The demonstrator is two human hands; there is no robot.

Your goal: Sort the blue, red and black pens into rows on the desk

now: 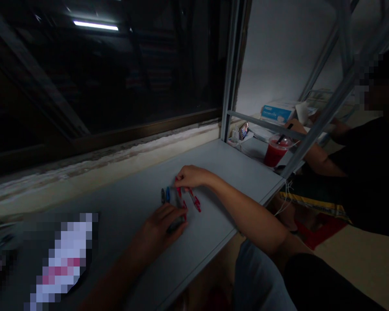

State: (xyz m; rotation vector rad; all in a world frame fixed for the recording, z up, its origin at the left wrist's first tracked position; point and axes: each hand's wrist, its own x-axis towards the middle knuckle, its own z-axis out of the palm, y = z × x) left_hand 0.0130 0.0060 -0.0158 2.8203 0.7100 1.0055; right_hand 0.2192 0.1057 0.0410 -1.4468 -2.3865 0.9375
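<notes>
**Pens on the grey tabletop**

Smooth matte grey tabletop [220, 164], dim light. Slim plastic pens lie side by side: dark pen [162, 195], blue pen [167, 194], glossy red pens [195, 200]. My right hand [192, 176] has its fingertips bunched at the red pens' upper ends (a true pinch? I cannot tell). My left hand [164, 224] lies flat just below, palm down and fingers extended. A translucent red drink cup [275, 152] stands well apart.

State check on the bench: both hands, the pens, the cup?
right hand: fingertips on inner red pen, grasp unclear
left hand: palm down, fingertips at inner red pen
outer red pen: lying flat, untouched
blue pen: lying flat, untouched
dark pen: lying flat, untouched
drink cup: upright, nearly full
</notes>
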